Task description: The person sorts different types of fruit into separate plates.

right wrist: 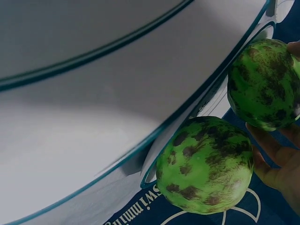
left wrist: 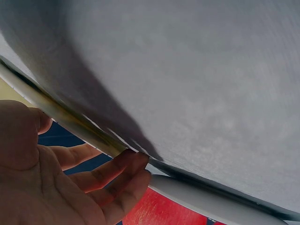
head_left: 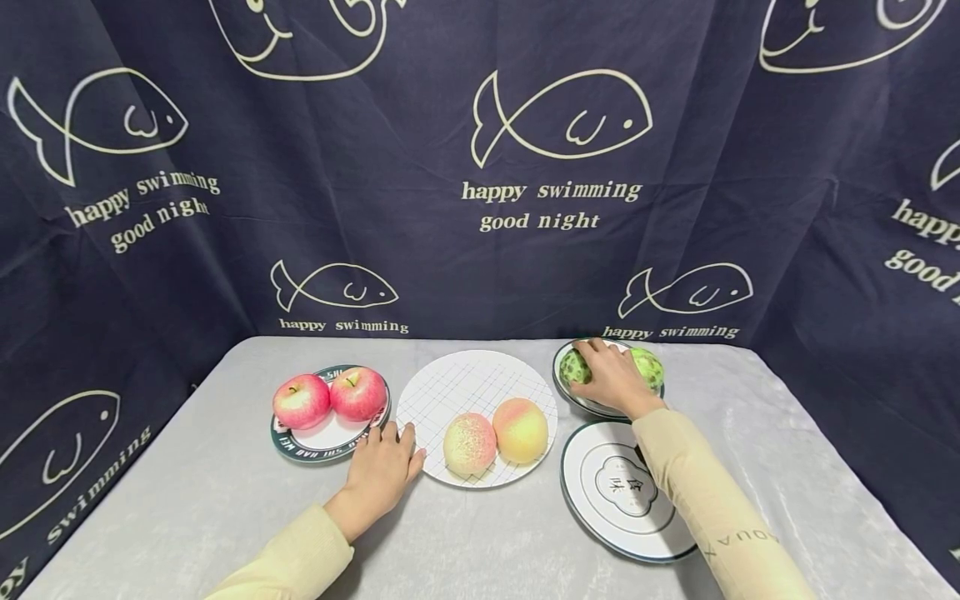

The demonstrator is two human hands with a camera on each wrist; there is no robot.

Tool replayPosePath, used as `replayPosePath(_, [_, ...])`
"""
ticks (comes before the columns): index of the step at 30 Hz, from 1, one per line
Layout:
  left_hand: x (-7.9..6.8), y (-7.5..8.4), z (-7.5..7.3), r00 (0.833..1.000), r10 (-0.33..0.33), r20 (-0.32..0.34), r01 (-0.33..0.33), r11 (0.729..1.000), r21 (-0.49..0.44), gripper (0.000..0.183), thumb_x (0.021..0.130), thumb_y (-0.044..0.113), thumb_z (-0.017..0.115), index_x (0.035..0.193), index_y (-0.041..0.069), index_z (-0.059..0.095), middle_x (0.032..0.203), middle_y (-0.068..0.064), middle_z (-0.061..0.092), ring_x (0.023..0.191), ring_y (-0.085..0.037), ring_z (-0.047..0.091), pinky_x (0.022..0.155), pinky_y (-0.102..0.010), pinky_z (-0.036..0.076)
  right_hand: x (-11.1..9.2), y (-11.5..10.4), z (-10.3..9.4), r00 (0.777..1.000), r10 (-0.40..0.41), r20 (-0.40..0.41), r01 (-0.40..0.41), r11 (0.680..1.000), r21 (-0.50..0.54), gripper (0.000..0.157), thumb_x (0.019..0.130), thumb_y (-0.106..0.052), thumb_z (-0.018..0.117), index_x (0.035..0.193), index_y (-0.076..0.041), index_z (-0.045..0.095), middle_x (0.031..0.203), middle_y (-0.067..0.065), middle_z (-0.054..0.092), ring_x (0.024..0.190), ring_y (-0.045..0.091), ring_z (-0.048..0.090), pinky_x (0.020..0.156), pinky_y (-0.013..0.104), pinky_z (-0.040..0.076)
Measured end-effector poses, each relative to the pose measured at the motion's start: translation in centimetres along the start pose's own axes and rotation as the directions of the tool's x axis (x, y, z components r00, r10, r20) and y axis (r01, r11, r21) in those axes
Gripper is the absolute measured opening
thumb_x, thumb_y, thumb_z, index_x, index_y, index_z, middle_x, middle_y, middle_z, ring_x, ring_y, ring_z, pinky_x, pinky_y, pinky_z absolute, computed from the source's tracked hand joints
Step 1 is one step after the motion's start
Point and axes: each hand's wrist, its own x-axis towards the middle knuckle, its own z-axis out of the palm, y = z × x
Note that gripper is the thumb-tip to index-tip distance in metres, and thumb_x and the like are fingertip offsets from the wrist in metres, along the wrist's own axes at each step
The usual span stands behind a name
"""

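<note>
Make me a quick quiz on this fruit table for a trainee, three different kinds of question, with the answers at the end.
1. Count: how many red apples are on the dark-rimmed plate?
2. True or false: the peaches share a plate with the apples.
3. Multiple choice: what is the right hand gripping? A) an apple; B) a spotted green fruit; C) a peach.

Key:
1. Two.
2. False; they lie on the white checked plate.
3. B.
</note>
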Motion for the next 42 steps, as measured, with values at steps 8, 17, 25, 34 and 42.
replayPosePath(8, [0.0, 0.06, 0.05, 1.0, -0.005, 0.02, 0.005, 1.0, -0.005, 0.043, 0.09, 0.036, 0.05, 0.117, 0.003, 0.056, 0.1, -0.017, 0.056, 0.093, -0.035, 0.054, 0.077, -0.048, 0.045, -0.08, -0.15, -0.1, 1.0, 0.016, 0.026, -0.016, 1.0, -0.007, 0.067, 0.073, -0.032, 0.068, 0.13, -0.004, 0.046, 0.12, 0.021, 0.052, 0.099, 0.04, 0.053, 0.082, 0.056, 0.037])
replayPosePath(17, [0.0, 0.09, 0.02, 1.0, -0.007, 0.014, 0.007, 1.0, -0.003, 0.043, 0.09, 0.036, 0.05, 0.116, 0.003, 0.056, 0.098, -0.017, 0.056, 0.091, -0.035, 0.054, 0.077, -0.048, 0.045, -0.09, -0.05, -0.2, 0.999, 0.022, 0.047, -0.022, 1.0, -0.001, 0.07, 0.073, -0.033, 0.069, 0.132, -0.004, 0.044, 0.123, 0.022, 0.05, 0.102, 0.042, 0.052, 0.084, 0.057, 0.036])
replayPosePath(25, [0.03, 0.06, -0.02, 1.0, -0.008, 0.025, 0.008, 1.0, 0.001, 0.044, 0.09, 0.037, 0.05, 0.117, 0.003, 0.055, 0.099, -0.017, 0.055, 0.091, -0.035, 0.053, 0.077, -0.048, 0.045, -0.07, 0.1, -0.28, 0.999, 0.013, 0.05, -0.013, 1.0, -0.006, 0.072, 0.071, -0.03, 0.072, 0.132, -0.004, 0.043, 0.124, 0.023, 0.049, 0.104, 0.043, 0.051, 0.086, 0.057, 0.036])
replayPosePath(34, [0.03, -0.03, 0.04, 1.0, -0.005, 0.022, 0.005, 1.0, -0.006, 0.044, 0.09, 0.037, 0.05, 0.116, 0.003, 0.055, 0.099, -0.017, 0.055, 0.091, -0.035, 0.053, 0.077, -0.048, 0.045, 0.11, -0.03, -0.39, 0.997, 0.037, 0.074, -0.037, 0.999, -0.007, 0.073, 0.073, -0.03, 0.072, 0.134, -0.005, 0.041, 0.127, 0.023, 0.046, 0.109, 0.044, 0.048, 0.088, 0.058, 0.036])
replayPosePath(42, [-0.01, -0.06, 0.01, 1.0, 0.001, 0.011, -0.001, 1.0, 0.002, 0.043, 0.089, 0.036, 0.051, 0.116, 0.003, 0.056, 0.098, -0.017, 0.056, 0.09, -0.035, 0.053, 0.076, -0.047, 0.045, 0.21, -0.19, -0.52, 0.996, 0.037, 0.083, -0.036, 0.999, -0.006, 0.073, 0.073, -0.031, 0.071, 0.134, -0.005, 0.04, 0.131, 0.023, 0.043, 0.115, 0.045, 0.044, 0.091, 0.059, 0.034])
